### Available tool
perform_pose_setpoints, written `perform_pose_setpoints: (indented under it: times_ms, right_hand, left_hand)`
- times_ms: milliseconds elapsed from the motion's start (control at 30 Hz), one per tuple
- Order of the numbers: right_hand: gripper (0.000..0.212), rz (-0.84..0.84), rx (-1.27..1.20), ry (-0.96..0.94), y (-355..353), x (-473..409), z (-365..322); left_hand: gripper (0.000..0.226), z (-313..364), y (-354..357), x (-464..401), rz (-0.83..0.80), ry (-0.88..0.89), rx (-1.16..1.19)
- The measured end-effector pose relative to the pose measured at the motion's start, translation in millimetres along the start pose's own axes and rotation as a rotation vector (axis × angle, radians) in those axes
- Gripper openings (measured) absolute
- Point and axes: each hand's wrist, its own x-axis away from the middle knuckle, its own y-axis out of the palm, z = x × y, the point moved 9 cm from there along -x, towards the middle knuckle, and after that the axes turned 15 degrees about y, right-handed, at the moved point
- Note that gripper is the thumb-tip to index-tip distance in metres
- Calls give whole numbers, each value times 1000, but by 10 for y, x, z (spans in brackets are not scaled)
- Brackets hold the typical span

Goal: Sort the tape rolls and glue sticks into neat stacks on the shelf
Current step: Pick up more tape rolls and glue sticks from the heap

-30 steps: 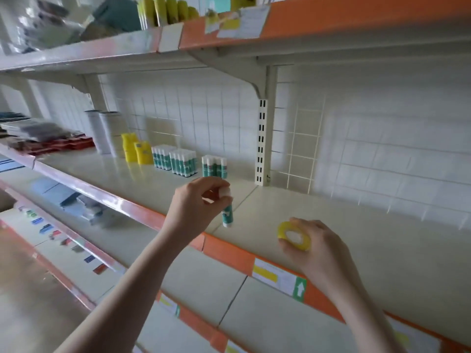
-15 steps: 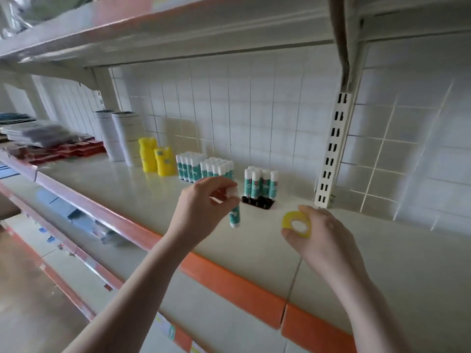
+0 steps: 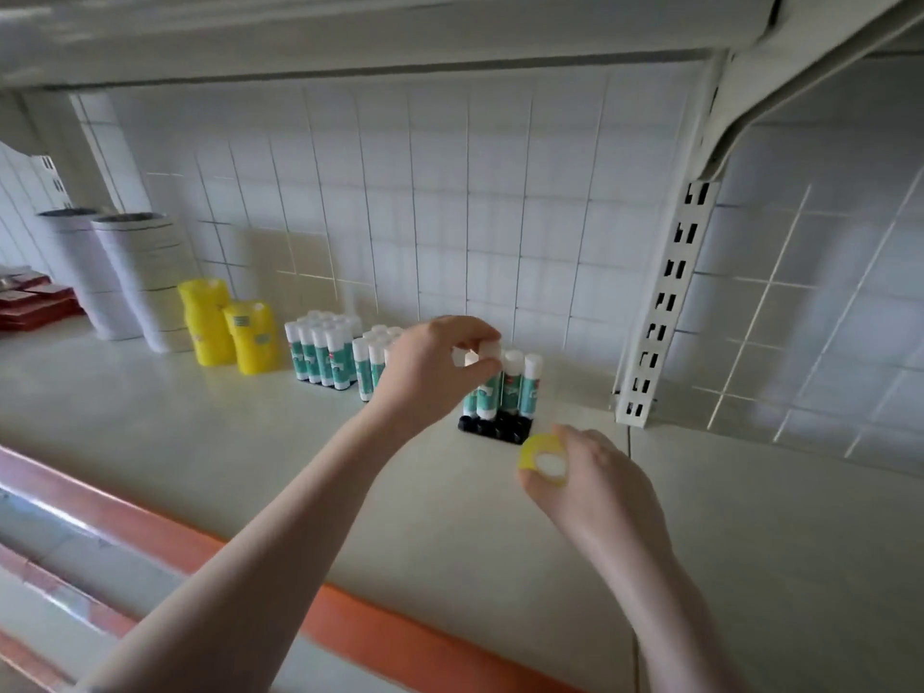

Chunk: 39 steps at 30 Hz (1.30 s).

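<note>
My left hand (image 3: 435, 367) pinches the white cap of a glue stick (image 3: 487, 387) and holds it upright at the black slotted holder (image 3: 495, 427), beside two other white-and-teal sticks (image 3: 522, 387) standing in it. Whether its base sits in a slot is hidden. My right hand (image 3: 595, 487) grips a small yellow tape roll (image 3: 544, 460) just in front of the holder, above the cream shelf (image 3: 250, 442). Two more blocks of glue sticks (image 3: 322, 355) stand to the left, and two stacks of yellow tape rolls (image 3: 227, 332) beyond them.
Tall stacks of white tape rolls (image 3: 135, 282) stand at the far left by the tiled back wall. Red packs (image 3: 35, 302) lie at the left edge. A white slotted upright (image 3: 660, 312) and bracket rise right of the holder. An orange strip (image 3: 350, 622) edges the shelf front.
My left hand has carried the glue stick forward from mid-air to the black holder. My right hand with the yellow roll has moved in closer to the holder. The view has come nearer the shelf.
</note>
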Motion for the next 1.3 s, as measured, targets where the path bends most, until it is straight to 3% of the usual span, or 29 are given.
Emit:
perform_pose_setpoints:
  times_ms: [333,633,900,1300]
  right_hand:
    - [55,41,27,49,144,-113,114]
    - [47,88,69,36,95,-158,116]
    - [46,98,86,10,85,-147,79]
    - [41,117,110,-19,66,-124,71]
  left_hand:
    - [21,-281,452,-303,-86,120,-15]
    - [23,-376,667,-311,-129,259,-114]
    - [19,-415,691,-235,-77,325,-122]
    - [37,-393,797,-91,-126,407,-265]
